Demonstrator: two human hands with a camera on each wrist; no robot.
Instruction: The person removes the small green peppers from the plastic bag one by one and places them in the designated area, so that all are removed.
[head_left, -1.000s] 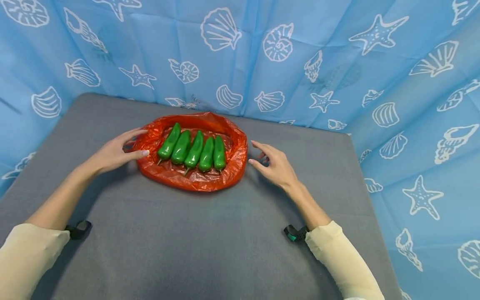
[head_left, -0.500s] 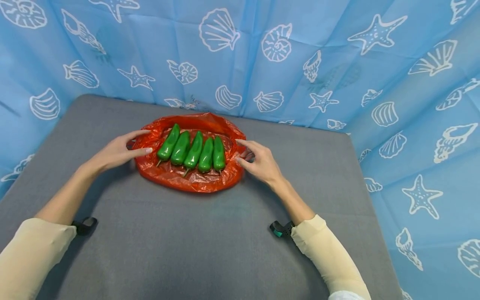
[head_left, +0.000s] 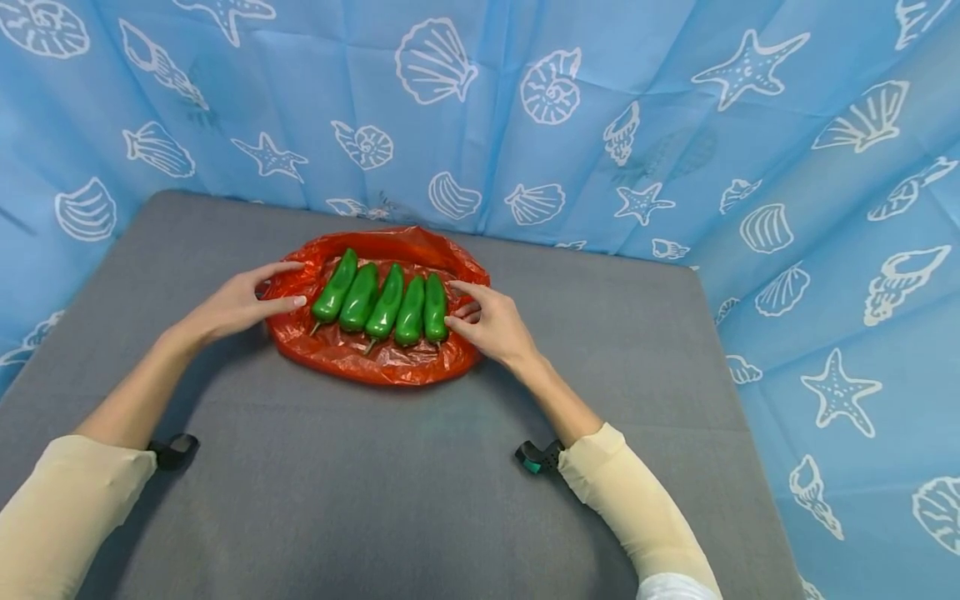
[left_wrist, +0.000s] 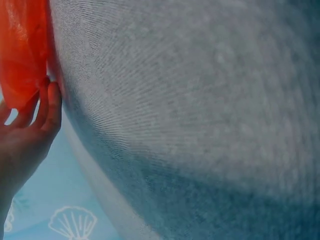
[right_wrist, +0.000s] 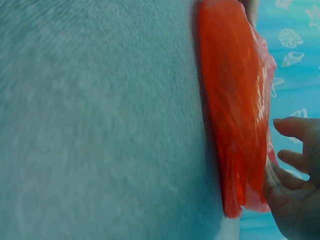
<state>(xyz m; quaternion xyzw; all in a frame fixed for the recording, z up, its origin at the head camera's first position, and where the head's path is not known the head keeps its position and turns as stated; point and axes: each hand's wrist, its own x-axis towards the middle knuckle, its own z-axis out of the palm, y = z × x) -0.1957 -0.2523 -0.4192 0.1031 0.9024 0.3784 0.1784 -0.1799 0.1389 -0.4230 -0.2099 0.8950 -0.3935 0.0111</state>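
Note:
Several glossy green peppers lie side by side in an open red plastic bag (head_left: 367, 367) with a rolled-out rim; the rightmost is one green pepper (head_left: 435, 308). At the bag's left side is my left hand (head_left: 232, 307), thumb stretched over the rim and the other fingers along the outer wall. The left wrist view shows those fingers (left_wrist: 52, 107) against the red plastic. My right hand (head_left: 498, 325) reaches over the right rim, thumb and index finger spread apart beside the rightmost pepper. Whether they touch it I cannot tell. In the right wrist view the peppers are hidden behind the bag's wall.
The bag stands toward the back of a grey cloth-covered table (head_left: 360, 483). A blue curtain (head_left: 495, 108) with white shells and starfish hangs behind the table and along its right side. Each wrist wears a black band.
My right hand has moved left, from outside the bag to over its right rim beside the rightmost pepper. My left hand has edged slightly further over the left rim. The peppers have stayed put.

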